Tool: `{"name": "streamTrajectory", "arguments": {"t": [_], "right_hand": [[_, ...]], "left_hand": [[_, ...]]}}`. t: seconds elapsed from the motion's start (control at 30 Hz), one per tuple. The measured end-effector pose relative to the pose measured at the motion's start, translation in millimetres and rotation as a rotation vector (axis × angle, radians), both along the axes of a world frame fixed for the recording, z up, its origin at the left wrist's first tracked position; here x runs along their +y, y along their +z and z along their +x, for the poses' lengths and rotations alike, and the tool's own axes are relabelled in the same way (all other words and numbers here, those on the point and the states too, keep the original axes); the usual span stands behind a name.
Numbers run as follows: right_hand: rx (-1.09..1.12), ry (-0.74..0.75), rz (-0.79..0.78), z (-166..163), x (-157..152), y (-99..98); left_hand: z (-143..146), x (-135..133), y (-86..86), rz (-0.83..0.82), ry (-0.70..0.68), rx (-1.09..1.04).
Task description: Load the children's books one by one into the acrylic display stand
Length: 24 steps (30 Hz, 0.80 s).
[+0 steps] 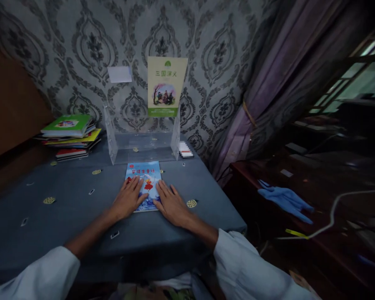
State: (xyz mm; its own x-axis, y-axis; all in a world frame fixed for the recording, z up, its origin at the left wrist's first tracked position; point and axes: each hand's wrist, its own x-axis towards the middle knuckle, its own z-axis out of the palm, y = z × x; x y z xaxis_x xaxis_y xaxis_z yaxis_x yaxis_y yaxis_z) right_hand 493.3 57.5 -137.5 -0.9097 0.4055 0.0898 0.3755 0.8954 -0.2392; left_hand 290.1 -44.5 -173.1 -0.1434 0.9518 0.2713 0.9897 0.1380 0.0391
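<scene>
A thin book with a blue illustrated cover [148,192] lies face up on the cloth-covered table, in front of a clear plastic stand. On its left part rests my left hand [128,198], palm down with the fingers stretched out. My right hand [173,206] lies flat at the book's right edge, fingers pointing forward and thumb reaching onto the cover. Neither hand is wrapped round anything. Behind the book, the clear stand [111,143] rises toward the wall. A pale yellow and green book [167,86] is upright above its right side.
Several books [69,125] are stacked at the back left. A white card [120,74] appears against the patterned wall. To the right, beyond a tied-back curtain [234,121], blue gloves [283,198] and a pale cable [333,214] lie on a dark red surface.
</scene>
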Motion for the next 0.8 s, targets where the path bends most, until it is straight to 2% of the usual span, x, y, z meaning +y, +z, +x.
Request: {"name": "streamTrajectory", "arguments": {"t": [0.13,0.3,0.43,0.53,0.67,0.8], "right_hand": [[-0.022,0.012,-0.002,0.0,0.8,2.3],[-0.022,0.031,-0.026,2.3,5.2,0.6],[-0.029,0.092,-0.063,0.0,17.3,3.9],[-0.049,0.122,-0.093,-16.4,33.0,9.6],[-0.068,0.062,-0.119,-52.9,62.1,11.1],[0.007,-0.012,-0.122,-76.1,91.6,-0.2]], "left_hand": [[-4.4,5.7,10.2,-0.064,0.001,-0.036],[-35.3,37.8,23.2,-0.115,0.067,-0.125],[-54.5,53.0,17.3,-0.025,0.088,-0.207],[-58.3,53.4,9.3,0.041,0.070,-0.247],[-56.2,49.9,3.8,0.103,0.054,-0.286],[-57.4,46.9,2.2,0.159,0.065,-0.346]]}}
